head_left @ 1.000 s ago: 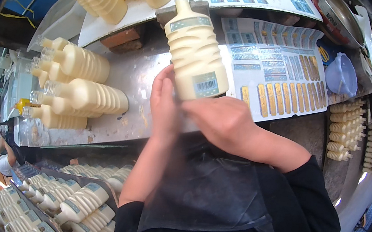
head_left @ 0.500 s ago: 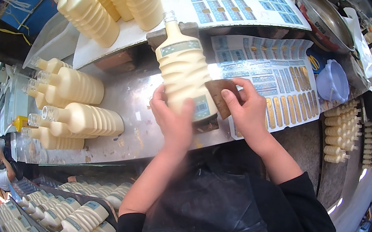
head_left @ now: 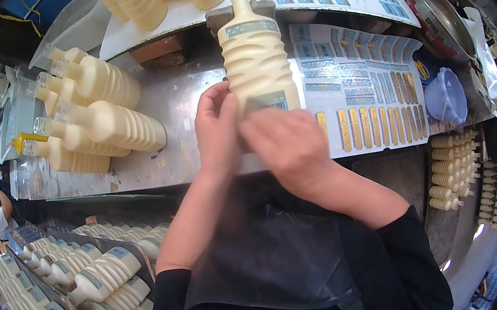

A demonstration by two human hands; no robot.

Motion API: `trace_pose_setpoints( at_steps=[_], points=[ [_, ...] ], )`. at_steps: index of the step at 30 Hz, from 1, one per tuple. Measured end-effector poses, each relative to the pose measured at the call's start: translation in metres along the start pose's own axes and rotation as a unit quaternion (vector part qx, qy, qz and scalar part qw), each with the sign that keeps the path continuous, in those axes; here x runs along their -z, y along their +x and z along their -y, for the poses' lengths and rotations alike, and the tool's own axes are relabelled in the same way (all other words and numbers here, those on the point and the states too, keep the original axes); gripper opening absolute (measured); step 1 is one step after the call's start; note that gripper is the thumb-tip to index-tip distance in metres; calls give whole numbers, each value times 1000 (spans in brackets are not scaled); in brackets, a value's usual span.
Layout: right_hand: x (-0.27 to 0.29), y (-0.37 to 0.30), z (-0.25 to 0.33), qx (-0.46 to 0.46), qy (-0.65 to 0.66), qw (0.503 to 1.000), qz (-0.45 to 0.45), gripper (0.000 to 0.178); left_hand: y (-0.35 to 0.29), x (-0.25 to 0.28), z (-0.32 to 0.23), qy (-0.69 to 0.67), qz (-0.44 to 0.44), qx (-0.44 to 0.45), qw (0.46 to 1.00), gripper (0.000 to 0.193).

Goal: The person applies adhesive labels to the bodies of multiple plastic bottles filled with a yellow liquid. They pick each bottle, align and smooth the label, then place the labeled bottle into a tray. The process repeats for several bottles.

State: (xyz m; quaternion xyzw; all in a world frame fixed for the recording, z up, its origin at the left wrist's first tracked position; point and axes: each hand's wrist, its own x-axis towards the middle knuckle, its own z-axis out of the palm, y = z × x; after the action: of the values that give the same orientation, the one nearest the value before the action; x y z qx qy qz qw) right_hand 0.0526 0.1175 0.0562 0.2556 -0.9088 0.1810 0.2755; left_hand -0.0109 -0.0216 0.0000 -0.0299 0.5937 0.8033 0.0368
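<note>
A cream ribbed bottle [head_left: 254,62] with a clear threaded neck lies on its back in front of me, neck pointing away. It carries a blue-grey label [head_left: 251,28] near the shoulder and another [head_left: 277,100] near the base. My left hand [head_left: 220,123] is at the bottle's lower left side, its fingers curled against the edge. Across the base end reaches my right hand [head_left: 290,145], over the lower label. Motion blurs its fingers, and whatever they hold is hidden. Sheets of blue and gold stickers [head_left: 363,95] lie just right of the bottle.
More cream bottles [head_left: 117,125] lie on the metal table [head_left: 177,174] at left, and others stand on a white board [head_left: 119,38] behind. A lilac bucket [head_left: 447,96], yellow-handled scissors [head_left: 422,69] and a metal pan [head_left: 445,18] are at right. Crates of labelled bottles [head_left: 103,277] sit lower left.
My right hand has swung left across the bottle's base; the brown flat scraper it held is no longer visible. My left hand has shifted slightly up along the bottle's side. The whole view has shifted.
</note>
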Motion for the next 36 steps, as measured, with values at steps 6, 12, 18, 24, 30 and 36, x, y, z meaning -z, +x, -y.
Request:
trace_pose_setpoints(
  at_steps=[6,12,18,24,30,36],
  points=[
    [-11,-9,7,-34,115,993,15,20,-5,22,1,-30,34,33,998,35],
    [7,-18,-22,-267,91,958,-42,26,-21,2,14,224,24,-139,964,66],
    [10,-24,-35,-407,225,883,-64,31,-21,-8,29,310,0,-167,936,77],
    [0,-19,-53,-428,191,882,-47,36,-18,-1,35,228,5,-146,963,75],
    [-1,-9,-31,-344,173,923,-22,32,-20,-7,28,247,12,-119,962,82],
    [-8,-16,-64,-376,211,897,-92,33,-18,15,36,197,41,-76,977,90]
  ],
)
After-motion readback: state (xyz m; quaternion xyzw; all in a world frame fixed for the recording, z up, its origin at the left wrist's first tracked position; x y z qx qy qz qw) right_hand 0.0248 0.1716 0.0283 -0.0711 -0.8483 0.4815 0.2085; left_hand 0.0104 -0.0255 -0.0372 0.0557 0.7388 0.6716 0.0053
